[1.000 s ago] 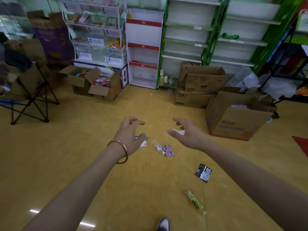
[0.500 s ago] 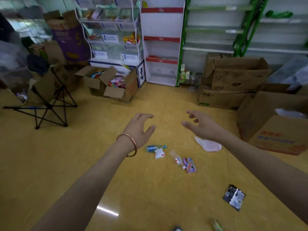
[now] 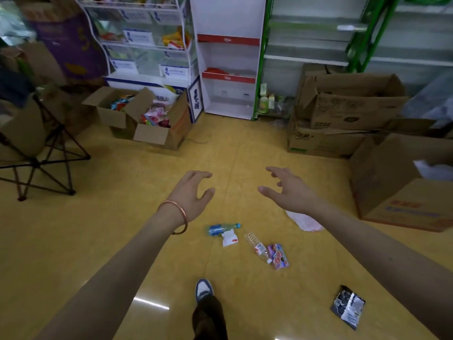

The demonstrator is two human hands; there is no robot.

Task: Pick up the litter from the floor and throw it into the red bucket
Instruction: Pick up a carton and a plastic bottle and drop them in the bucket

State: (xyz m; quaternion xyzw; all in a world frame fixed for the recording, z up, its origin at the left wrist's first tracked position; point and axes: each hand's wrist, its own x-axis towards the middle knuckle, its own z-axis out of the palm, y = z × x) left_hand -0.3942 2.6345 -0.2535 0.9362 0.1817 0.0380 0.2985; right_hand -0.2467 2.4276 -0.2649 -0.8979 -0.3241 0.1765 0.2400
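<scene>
Litter lies on the yellow floor in front of me: a blue-labelled plastic bottle (image 3: 223, 228), a white wrapper (image 3: 229, 240) just below it, a small clear bottle (image 3: 256, 246), a purple packet (image 3: 278, 256), a crumpled white and pink bag (image 3: 305, 221) and a black packet (image 3: 348, 306). My left hand (image 3: 192, 196), with a copper bangle on the wrist, hovers empty above and left of the blue bottle, fingers loosely spread. My right hand (image 3: 289, 190) hovers empty above the white bag, fingers spread. No red bucket is in view.
Open cardboard boxes (image 3: 152, 137) with packets stand at the back left, more boxes (image 3: 343, 114) at the back right, and a large box (image 3: 402, 192) at the right. A folding chair (image 3: 36, 153) stands at the left. Shelves line the back wall. My shoe (image 3: 203, 289) steps forward.
I have walked forward: the litter has come closer and lower in view. Both hands stay empty and outstretched. My foot has stepped into view at the bottom.
</scene>
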